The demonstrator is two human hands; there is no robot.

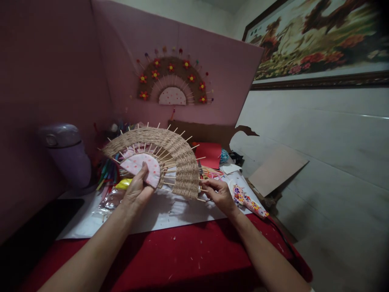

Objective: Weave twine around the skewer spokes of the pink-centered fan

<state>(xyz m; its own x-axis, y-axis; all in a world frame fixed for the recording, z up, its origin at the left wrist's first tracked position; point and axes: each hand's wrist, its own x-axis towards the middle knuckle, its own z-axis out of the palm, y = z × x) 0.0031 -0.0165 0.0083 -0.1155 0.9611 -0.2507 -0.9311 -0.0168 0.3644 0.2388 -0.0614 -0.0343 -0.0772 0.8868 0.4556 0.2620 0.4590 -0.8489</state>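
A half-round fan [185,164] of woven brown twine on thin wooden sticks is held up over the table. My left hand [140,187] grips it at the pink dotted half-circle [148,168], thumb on the front and fingers behind. At the fan's lower right edge, my right hand [219,195] pinches the end of a stick sticking out past the weave. Stick tips stand out all along the outer rim. Several bare stick lengths show between the half-circle and the woven band.
A finished-looking fan with red flowers [170,67] hangs on the pink board [221,61]. Left stands a purple bottle [71,158]. Behind my hands lie red paper [209,155], blue yarn [224,155] and a yellow item [123,184]. A flower-patterned glue gun-like tool [251,202] lies right, on white paper [146,221].
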